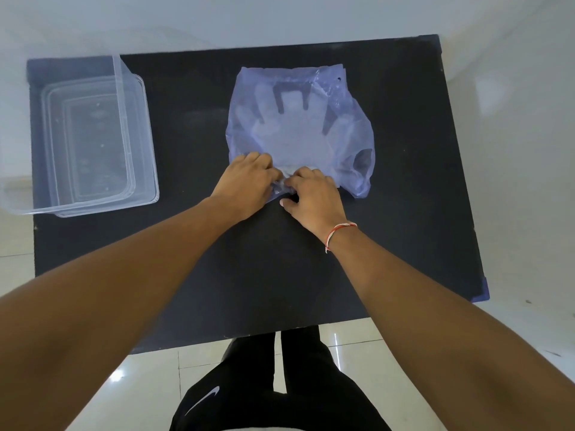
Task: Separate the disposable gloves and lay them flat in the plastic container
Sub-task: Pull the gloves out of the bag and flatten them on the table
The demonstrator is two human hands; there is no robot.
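A thin bluish plastic bag [345,132] lies on the black table [217,259], right of centre. Through it shows a stack of clear disposable gloves [289,135], fingers pointing away from me. Both hands meet at the bag's near edge. My left hand [249,181] pinches the plastic there with curled fingers. My right hand [311,194], with a red and white thread on its wrist, grips the same edge just beside it. A clear, empty plastic container [137,119] stands at the table's far left.
White tiled floor [149,384] surrounds the table. My legs in black trousers [280,384] stand at the near edge. A white wall [280,17] runs behind the table's far side. The container's near left corner overhangs the table's left edge.
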